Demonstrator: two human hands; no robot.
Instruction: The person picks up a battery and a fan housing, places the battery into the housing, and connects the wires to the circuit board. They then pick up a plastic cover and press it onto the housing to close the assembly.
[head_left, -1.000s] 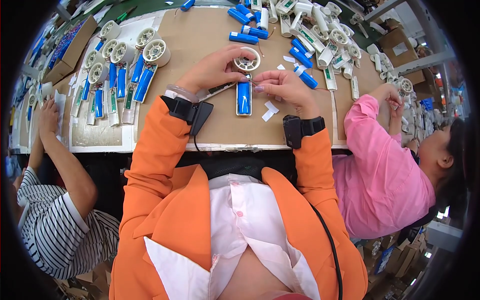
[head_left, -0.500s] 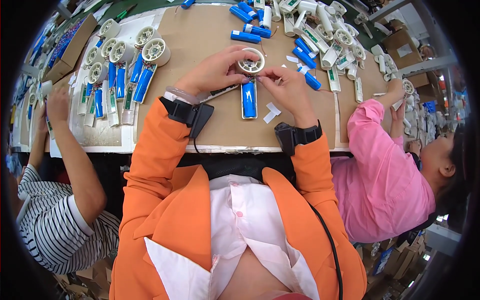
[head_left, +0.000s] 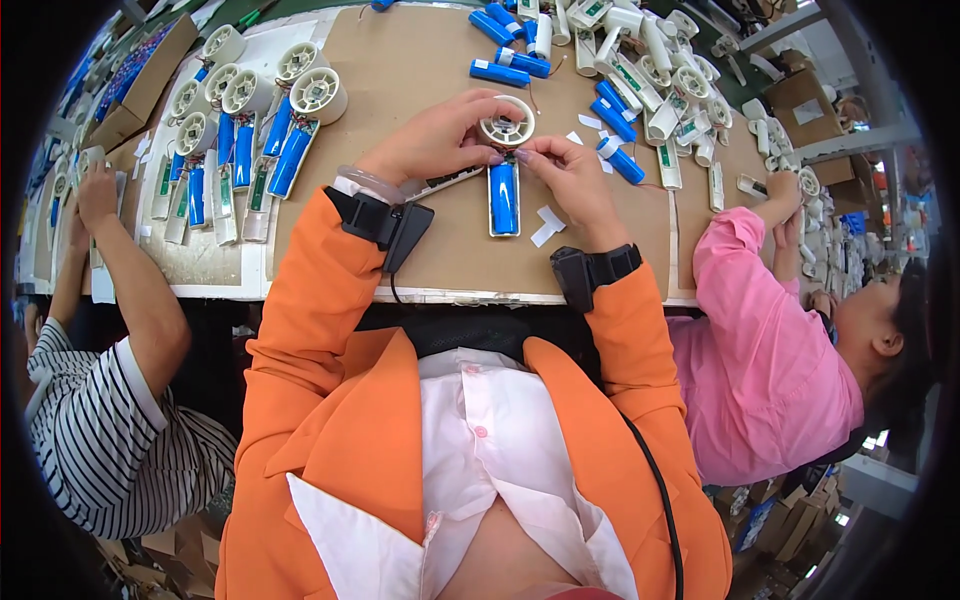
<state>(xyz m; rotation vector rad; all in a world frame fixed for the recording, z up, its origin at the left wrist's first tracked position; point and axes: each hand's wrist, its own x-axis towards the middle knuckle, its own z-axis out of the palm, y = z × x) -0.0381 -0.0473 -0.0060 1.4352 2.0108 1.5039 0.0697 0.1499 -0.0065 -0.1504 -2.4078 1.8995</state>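
My left hand [head_left: 428, 142] holds a white handheld device housing, its fingers curled round the ring-shaped head [head_left: 507, 124] and its thumb at the neck. A blue cylindrical battery [head_left: 504, 202] lies in the open white handle, which points toward me. At the neck, where thin wires show, the thumb and finger of my right hand [head_left: 572, 178] are pinched together; what lies between them is too small to make out. Partly hidden behind my left hand is another white handle piece [head_left: 445, 184] on the brown board.
Several similar housings with blue batteries [head_left: 292, 160] stand at the left. Loose blue batteries [head_left: 500, 72] and a heap of white housing parts [head_left: 650, 85] lie at the far right. White paper pieces [head_left: 547, 226] lie near my right wrist. Co-workers sit on both sides.
The view has shifted slightly, so the table things appear a little displaced. My hands keep nearly the same grip at the neck. Both co-workers' hands have moved.
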